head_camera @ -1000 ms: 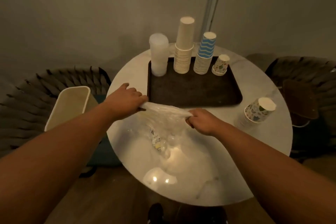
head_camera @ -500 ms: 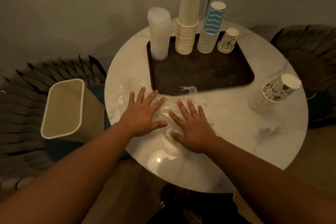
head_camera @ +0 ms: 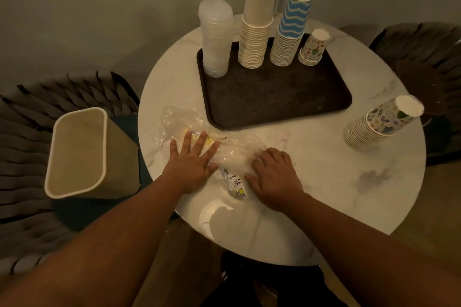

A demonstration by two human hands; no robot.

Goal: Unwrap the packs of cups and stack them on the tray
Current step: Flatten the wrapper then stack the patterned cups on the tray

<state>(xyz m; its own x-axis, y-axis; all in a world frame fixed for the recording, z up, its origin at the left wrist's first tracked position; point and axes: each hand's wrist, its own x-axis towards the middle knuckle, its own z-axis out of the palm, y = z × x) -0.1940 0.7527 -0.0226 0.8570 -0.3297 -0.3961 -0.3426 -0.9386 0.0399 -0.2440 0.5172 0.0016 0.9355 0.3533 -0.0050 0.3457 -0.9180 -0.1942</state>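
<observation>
A crumpled clear plastic wrapper (head_camera: 184,122) with a printed label lies on the round white table (head_camera: 299,177), just in front of the dark tray (head_camera: 274,92). My left hand (head_camera: 189,164) presses flat on it with fingers spread. My right hand (head_camera: 274,174) rests on the wrapper's right part with its fingers curled into the plastic. Along the tray's far edge stand a clear cup stack (head_camera: 215,37), a plain beige stack (head_camera: 258,15), a blue zigzag stack (head_camera: 291,30) and a short floral stack (head_camera: 313,48). Another floral stack (head_camera: 381,122) stands on the table right of the tray.
A beige waste bin (head_camera: 79,154) stands on the floor left of the table. Dark woven chairs sit at the left (head_camera: 30,147) and the far right (head_camera: 424,57). A wall rises close behind the table.
One second ago both hands held the wrapper stretched above the table; then they laid it down flat. Since half a second ago my right fingers have curled into the plastic.
</observation>
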